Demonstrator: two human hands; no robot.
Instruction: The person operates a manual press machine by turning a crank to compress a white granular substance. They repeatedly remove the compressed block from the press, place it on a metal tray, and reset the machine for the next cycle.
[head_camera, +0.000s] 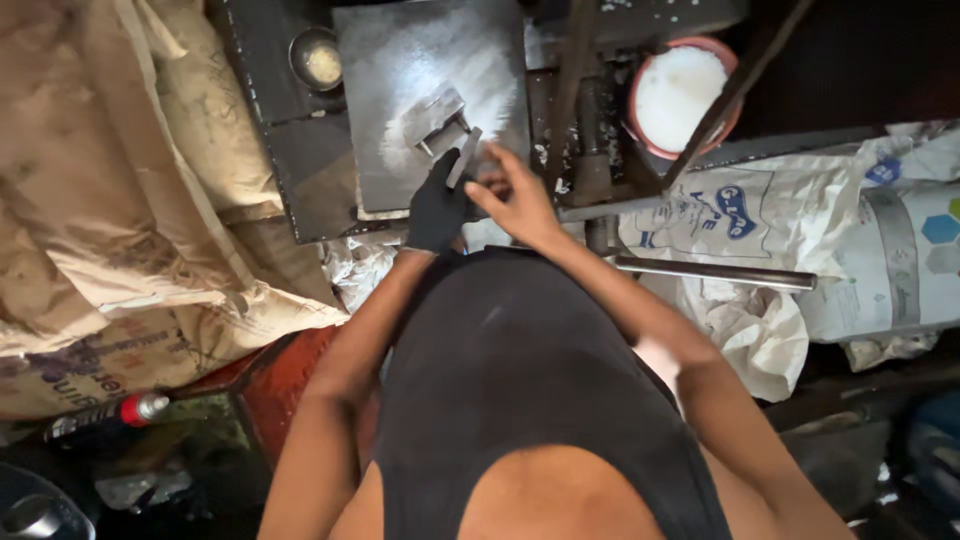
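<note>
Gloved left hand (437, 205) grasping a flat grey metal piece (463, 158) at its lower end, over the powder-dusted plate (400, 60) on the bench. Bare right hand (515, 195) beside it, fingers loosely curled, empty. Probably stiff, heavy, slippery; best gripped by the edges.

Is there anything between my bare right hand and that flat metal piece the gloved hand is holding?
Nothing visible. The right hand reaches right beside the flat metal piece held in the gloved left hand, above the powder-dusted metal plate.
</note>
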